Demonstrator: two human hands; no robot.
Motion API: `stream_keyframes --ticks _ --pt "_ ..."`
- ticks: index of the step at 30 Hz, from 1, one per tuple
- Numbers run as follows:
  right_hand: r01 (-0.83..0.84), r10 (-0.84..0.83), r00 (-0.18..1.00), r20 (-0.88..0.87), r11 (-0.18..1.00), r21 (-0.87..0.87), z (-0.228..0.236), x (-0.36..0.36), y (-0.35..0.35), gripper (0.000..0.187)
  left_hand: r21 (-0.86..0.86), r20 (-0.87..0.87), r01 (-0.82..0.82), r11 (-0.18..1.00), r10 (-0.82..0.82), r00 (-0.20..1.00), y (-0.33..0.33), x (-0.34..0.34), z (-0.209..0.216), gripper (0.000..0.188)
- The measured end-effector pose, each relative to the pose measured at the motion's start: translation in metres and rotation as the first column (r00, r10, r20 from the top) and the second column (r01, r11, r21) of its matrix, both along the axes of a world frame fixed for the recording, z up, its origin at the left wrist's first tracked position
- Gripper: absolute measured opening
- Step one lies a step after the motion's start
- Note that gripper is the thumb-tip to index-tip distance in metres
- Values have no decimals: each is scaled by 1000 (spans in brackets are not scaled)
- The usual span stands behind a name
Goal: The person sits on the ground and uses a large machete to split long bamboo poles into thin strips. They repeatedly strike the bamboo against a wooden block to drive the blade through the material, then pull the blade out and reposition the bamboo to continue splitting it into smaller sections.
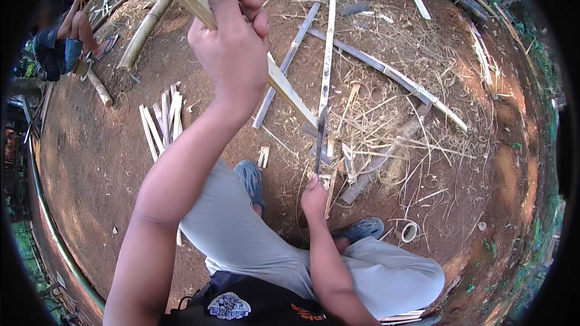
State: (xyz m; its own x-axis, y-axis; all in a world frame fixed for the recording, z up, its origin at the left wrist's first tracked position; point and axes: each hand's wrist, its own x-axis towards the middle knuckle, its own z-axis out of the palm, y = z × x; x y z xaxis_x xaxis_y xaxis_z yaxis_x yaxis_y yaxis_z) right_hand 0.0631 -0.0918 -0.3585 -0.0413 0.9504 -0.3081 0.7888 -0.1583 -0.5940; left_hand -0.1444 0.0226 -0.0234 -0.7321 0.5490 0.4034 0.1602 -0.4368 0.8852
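My left hand (pixel 232 54) is raised high, its fingers wrapped round a long pale bamboo slat (pixel 291 93). One end of the slat juts out at the upper left, and the other slopes down to the right. Low between my knees, my right hand (pixel 314 199) grips a long, dark-bladed knife (pixel 320 139) by its handle, which my fingers mostly hide. The blade points up and away from me and meets the slat's lower end; whether it cuts into the bamboo I cannot tell. Beneath, curly bamboo shavings (pixel 377 115) lie on the brown earth.
Long split bamboo pieces (pixel 329 42) lie ahead. A short log (pixel 386 157) rests among the shavings at right, with a bamboo ring (pixel 409 232) nearer. Cut slats (pixel 163 121) lie at left. Another person (pixel 54 48) sits far left near a thick bamboo pole (pixel 145 31).
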Motion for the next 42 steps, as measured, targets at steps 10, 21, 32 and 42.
stream_keyframes --ticks 10,21,32,42 --pt "-28 27 1000 -7 999 -37 5 0 12 43 44 35 151 988 -152 988 -7 3 3 63" --pt "30 19 969 -246 981 193 64 -20 17 28 30 -100 124 992 -120 988 -7 9 0 61" --pt "-35 36 992 -120 999 7 22 -7 8 30 17 -74 136 990 -135 988 -3 9 12 57" --pt "8 -50 980 -194 977 -211 9 -1 -13 27 19 -148 129 991 -125 981 -9 -6 6 56"
